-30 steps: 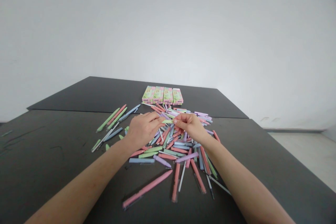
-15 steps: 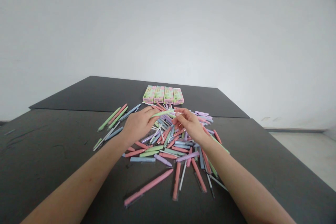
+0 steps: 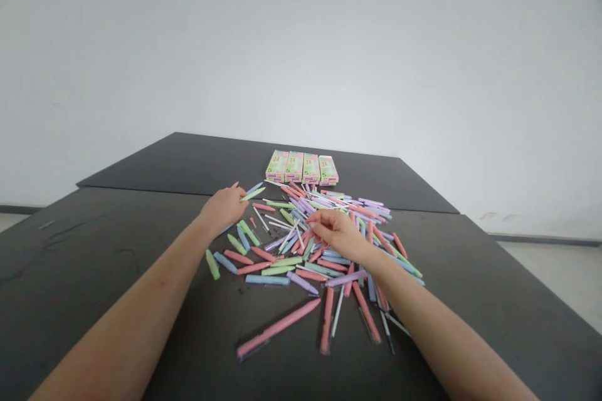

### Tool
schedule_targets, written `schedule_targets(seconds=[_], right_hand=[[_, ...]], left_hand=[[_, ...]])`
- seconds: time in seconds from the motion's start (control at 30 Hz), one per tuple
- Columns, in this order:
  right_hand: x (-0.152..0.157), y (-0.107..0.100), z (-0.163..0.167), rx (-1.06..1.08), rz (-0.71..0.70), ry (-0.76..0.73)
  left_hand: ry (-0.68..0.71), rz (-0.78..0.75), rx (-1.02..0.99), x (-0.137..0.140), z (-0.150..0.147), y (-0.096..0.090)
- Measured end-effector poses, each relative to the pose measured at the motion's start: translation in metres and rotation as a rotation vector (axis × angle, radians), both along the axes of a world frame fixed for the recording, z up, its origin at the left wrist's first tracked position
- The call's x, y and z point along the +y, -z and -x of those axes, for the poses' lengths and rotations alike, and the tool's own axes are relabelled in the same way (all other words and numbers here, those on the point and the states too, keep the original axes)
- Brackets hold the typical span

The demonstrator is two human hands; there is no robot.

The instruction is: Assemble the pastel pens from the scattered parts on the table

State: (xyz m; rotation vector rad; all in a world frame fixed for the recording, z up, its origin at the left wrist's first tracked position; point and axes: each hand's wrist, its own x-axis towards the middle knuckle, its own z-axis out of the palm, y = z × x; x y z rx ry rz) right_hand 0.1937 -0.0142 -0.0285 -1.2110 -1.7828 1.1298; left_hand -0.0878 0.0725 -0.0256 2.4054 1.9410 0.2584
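Observation:
My left hand (image 3: 224, 208) is over the left side of the pile, its fingers closed round a light green pen (image 3: 254, 194) whose pointed end sticks out to the right. A blue pen tip shows just behind that pen. Under this hand, the pens at the far left are mostly covered. My right hand (image 3: 339, 233) hovers at the middle of the heap, thumb and fingers pinched together above red pen barrels. Whatever may be between these fingertips is too small to make out. Thin white refills (image 3: 296, 235) lie beside them.
Several pink-and-green boxes (image 3: 311, 169) marked 5 stand in a row behind the pile. Nearest me lies a long pink pen (image 3: 278, 329). Loose red, blue, green and purple barrels cover the middle of the dark table (image 3: 117, 263). A pale wall (image 3: 301, 62) rises behind.
My left hand has moved left, away from my right hand, taking the green pen with it. My right hand stays over the heap. The view has shifted slightly left.

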Motion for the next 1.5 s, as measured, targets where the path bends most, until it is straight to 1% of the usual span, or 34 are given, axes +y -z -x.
schedule_targets(seconds=[0.07, 0.17, 0.3, 0.4, 0.5, 0.7, 0.77, 0.83, 0.9, 0.97, 1.07, 1.2, 1.3, 1.4, 1.5], right_hand=[[0.000, 0.001, 0.000, -0.017, -0.001, -0.015], [0.001, 0.002, -0.002, -0.055, -0.026, -0.008], [0.001, 0.000, -0.004, -0.096, -0.073, 0.012], [0.001, -0.005, -0.003, -0.126, -0.095, 0.017], [0.003, -0.011, 0.001, -0.210, -0.145, 0.013], [0.013, -0.019, 0.012, -0.428, -0.252, 0.039], [0.015, -0.019, 0.016, -0.464, -0.272, 0.045], [0.015, -0.018, 0.021, -0.481, -0.291, 0.020], [0.011, -0.016, 0.028, -0.489, -0.302, -0.062], [0.005, -0.012, 0.038, -0.498, -0.320, -0.192], [-0.003, -0.007, 0.057, -0.576, -0.427, -0.319], [-0.008, -0.003, 0.081, -0.831, -0.462, -0.294], [-0.008, -0.001, 0.092, -0.932, -0.438, -0.254], [-0.006, 0.003, 0.096, -0.956, -0.429, -0.227], [-0.001, 0.005, 0.091, -0.853, -0.396, -0.174]], left_hand=[[0.027, -0.003, 0.028, 0.005, 0.003, 0.009], [0.066, 0.002, 0.033, 0.008, 0.006, 0.018], [0.083, -0.040, 0.050, 0.009, 0.007, 0.024], [0.100, -0.059, 0.072, 0.011, 0.009, 0.028], [0.120, -0.075, 0.093, 0.012, 0.008, 0.029], [0.147, -0.108, 0.104, 0.007, 0.002, 0.021], [0.157, -0.124, 0.100, 0.005, -0.001, 0.017], [0.168, -0.144, 0.085, 0.003, -0.005, 0.014], [0.178, -0.170, 0.058, 0.000, -0.010, 0.010], [0.191, -0.195, 0.032, -0.004, -0.014, 0.005], [0.206, -0.216, -0.011, -0.010, -0.020, -0.001], [0.210, -0.243, -0.086, -0.016, -0.025, -0.009], [0.217, -0.255, -0.123, -0.020, -0.027, -0.014], [0.222, -0.245, -0.148, -0.022, -0.028, -0.016], [0.210, -0.220, -0.159, -0.024, -0.029, -0.019]])
